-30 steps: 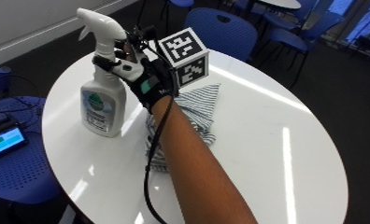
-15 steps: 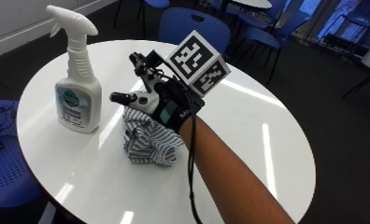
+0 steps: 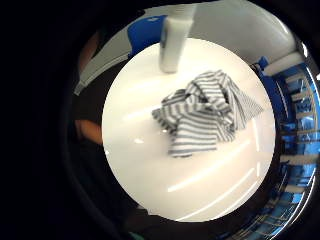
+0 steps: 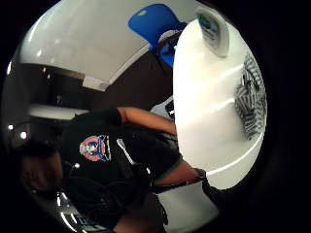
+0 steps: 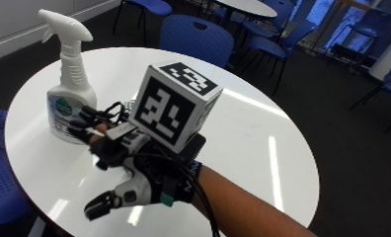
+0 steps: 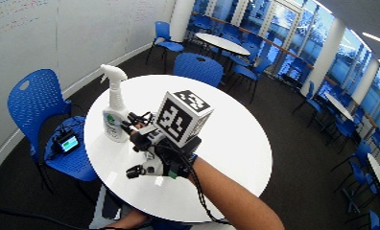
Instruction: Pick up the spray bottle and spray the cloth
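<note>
A white spray bottle [image 5: 67,98] with a green label stands upright near the round white table's [image 5: 261,148] left edge. My gloved right hand [image 5: 133,168] hovers over the table just right of the bottle, fingers spread, thumb down, holding nothing. Its fingertips are close to the bottle's base but apart from it. The hand hides the cloth in the outside view. In the little finger side palm view the striped grey-and-white cloth [image 3: 205,112] lies crumpled on the table under the palm, with the bottle [image 3: 172,45] beside it. The wide view shows the bottle [image 6: 115,117] and hand [image 6: 155,153] too.
A blue chair [image 5: 195,37] stands behind the table. Another blue chair [image 6: 33,96] is at the left, with a small lit device [image 6: 67,142] next to it. More tables and chairs fill the room behind. The table's right half [image 6: 234,139] is bare.
The hand has left the bottle's neck and come over the cloth, which it now hides. The bottle stands where it was. The outside camera has shifted too.
</note>
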`<action>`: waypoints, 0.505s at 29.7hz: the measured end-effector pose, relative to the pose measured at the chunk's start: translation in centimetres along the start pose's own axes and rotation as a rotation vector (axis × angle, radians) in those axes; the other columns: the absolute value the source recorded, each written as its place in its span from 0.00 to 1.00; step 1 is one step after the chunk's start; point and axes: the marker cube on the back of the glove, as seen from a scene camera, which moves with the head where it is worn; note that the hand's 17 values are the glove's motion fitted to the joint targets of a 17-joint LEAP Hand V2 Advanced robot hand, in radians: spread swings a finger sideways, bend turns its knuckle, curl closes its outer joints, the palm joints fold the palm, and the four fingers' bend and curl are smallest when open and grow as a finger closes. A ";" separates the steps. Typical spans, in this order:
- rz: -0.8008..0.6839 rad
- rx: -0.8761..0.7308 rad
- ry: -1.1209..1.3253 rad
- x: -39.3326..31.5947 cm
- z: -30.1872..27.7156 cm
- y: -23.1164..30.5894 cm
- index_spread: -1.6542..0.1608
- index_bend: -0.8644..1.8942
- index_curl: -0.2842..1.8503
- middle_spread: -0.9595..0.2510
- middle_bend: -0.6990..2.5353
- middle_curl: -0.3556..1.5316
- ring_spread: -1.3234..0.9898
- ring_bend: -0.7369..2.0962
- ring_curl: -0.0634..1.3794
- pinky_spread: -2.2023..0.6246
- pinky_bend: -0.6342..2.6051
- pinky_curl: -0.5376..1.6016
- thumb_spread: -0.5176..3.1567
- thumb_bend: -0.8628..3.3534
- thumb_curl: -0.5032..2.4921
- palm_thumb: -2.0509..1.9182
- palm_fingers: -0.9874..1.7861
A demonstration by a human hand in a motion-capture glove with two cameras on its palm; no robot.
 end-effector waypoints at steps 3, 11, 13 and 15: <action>-0.076 -0.020 0.014 -2.5 0.4 0.4 0.66 0.37 0.27 0.70 0.27 0.37 0.51 0.38 0.25 0.86 0.31 0.41 0.40 0.20 0.29 0.57 0.38; -0.210 -0.039 0.025 -7.1 1.0 1.6 0.65 0.37 0.27 0.70 0.27 0.36 0.51 0.38 0.25 0.86 0.31 0.41 0.40 0.20 0.28 0.57 0.39; -0.223 -0.044 0.022 -7.5 0.9 1.9 0.65 0.37 0.27 0.70 0.27 0.36 0.51 0.38 0.25 0.86 0.31 0.41 0.40 0.20 0.28 0.57 0.39; -0.227 -0.048 0.019 -7.6 0.7 2.2 0.65 0.38 0.27 0.70 0.27 0.36 0.51 0.38 0.25 0.86 0.30 0.41 0.40 0.20 0.28 0.57 0.40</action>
